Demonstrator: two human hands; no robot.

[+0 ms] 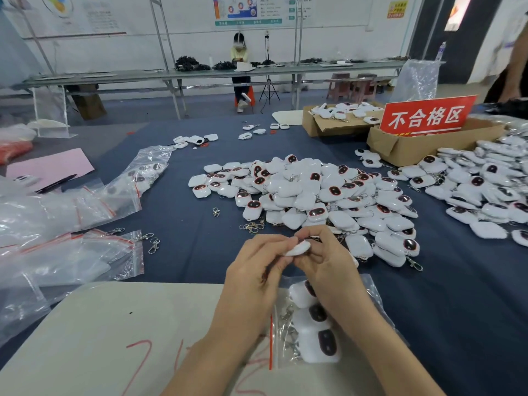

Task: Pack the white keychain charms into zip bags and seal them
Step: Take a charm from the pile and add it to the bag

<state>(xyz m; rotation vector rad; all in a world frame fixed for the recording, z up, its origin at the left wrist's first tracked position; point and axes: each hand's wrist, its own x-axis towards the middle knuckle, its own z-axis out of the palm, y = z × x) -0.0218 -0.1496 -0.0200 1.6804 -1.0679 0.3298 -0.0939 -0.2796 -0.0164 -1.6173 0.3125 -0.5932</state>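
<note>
Watching through the head view: both hands are meeting above the near edge of the blue cloth (185,212). They are holding one white charm (298,248) between them.
- The left hand (257,270) is curling its fingers round the charm's near side.
- The right hand (323,261) is pinching the far end. Whatever it is working there is hidden behind the fingers.

Under the right wrist a zip bag (371,292) is lying flat, partly on the pale board (128,324). It is holding at least three charms with their clips bunched toward the red strip. Whether that strip is pressed shut cannot be told.

The big pile of charms (314,192) is sitting just beyond the hands. Empty bags (108,252) are lying to the left with loose clips (154,244) beside them. A cardboard box (400,150) with a red sign (425,117) is standing well off to the right.

Handling, as a judgement:
- The charm is looking light, hard and glossy, so it is probably slippery on its rounded back.
- Taking it by the edges seems safer than by the dark window.
- The dangling clip is likely to snag on the bag mouth.
- The bag film is thin and limp, and is best held at the mouth beside the strip.
</note>
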